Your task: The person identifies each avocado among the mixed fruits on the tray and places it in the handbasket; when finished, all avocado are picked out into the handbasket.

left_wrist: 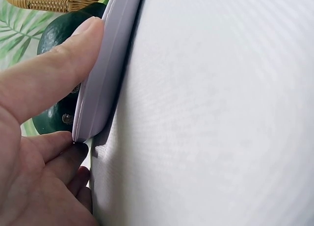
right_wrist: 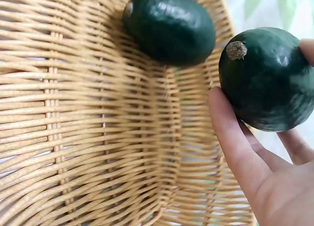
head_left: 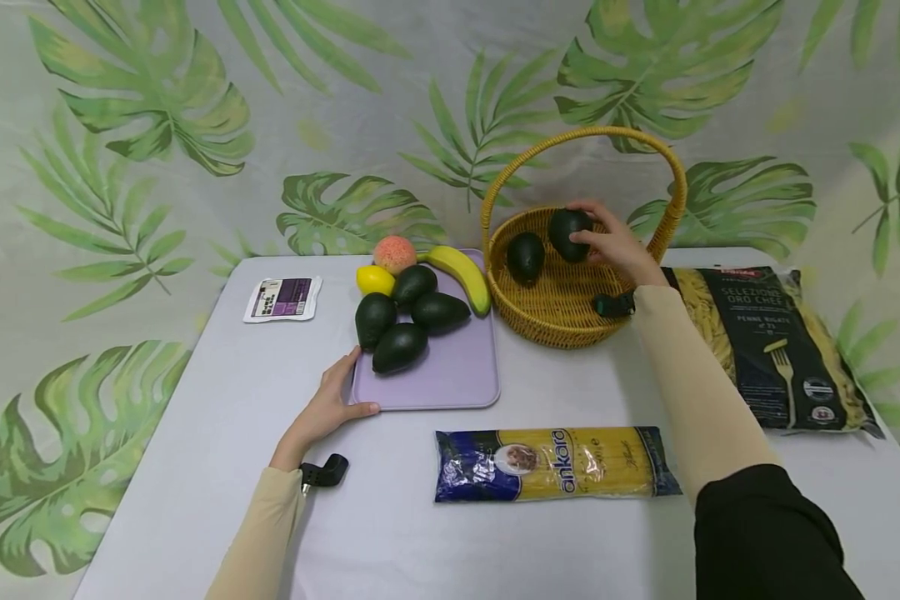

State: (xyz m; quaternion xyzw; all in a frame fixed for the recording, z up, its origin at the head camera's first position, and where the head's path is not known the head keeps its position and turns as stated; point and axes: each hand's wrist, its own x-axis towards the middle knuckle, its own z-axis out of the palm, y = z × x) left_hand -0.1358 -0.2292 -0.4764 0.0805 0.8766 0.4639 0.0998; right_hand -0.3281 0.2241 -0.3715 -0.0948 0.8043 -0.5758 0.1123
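My right hand (head_left: 615,246) holds a dark green avocado (head_left: 569,235) inside the wicker basket (head_left: 555,333), near its back wall. In the right wrist view, the fingers wrap that avocado (right_wrist: 270,81), its stem end showing. A second avocado (head_left: 526,257) lies in the basket to the left. My left hand (head_left: 332,404) touches the near left corner of the lilac tray (head_left: 457,375), its thumb along the front rim and fingers at the left side. On the tray are several avocados (head_left: 400,348), a yellow lemon (head_left: 375,281), a peach (head_left: 395,254) and a banana (head_left: 461,275).
A pack of spaghetti (head_left: 555,464) lies in front of the tray and basket. To the basket's right is a large penne bag (head_left: 787,350). A small white and purple packet (head_left: 283,299) lies left of the tray. The basket's tall handle (head_left: 585,133) arches above it.
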